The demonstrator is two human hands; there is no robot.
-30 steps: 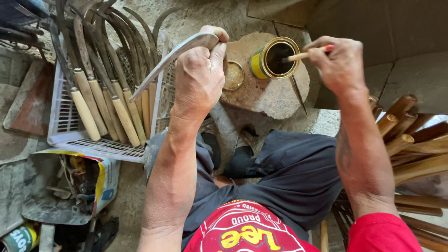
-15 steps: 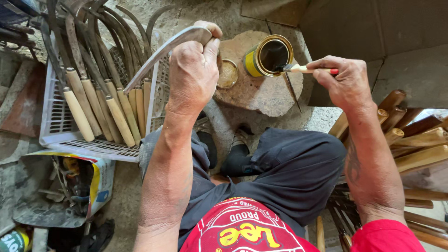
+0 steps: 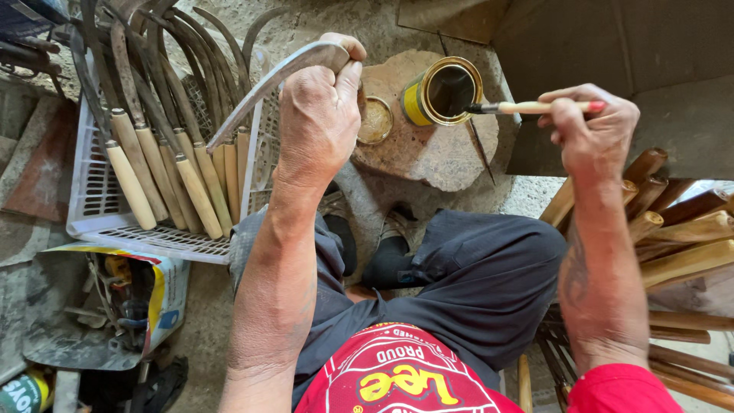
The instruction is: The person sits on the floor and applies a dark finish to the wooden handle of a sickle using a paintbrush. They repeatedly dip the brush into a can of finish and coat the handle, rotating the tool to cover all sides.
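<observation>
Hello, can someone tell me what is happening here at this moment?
A seated person holds a curved sickle blade up in the left hand. The right hand holds a small brush, its tip at the rim of an open yellow can on a flat stone. A white crate of finished sickles sits to the left; loose wooden handles lie to the right.

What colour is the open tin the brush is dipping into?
Yellow outside, dark inside: the tin, seen in the head view.

Dull metal blade (image 3: 267,88), glossy tin (image 3: 443,92)
</observation>
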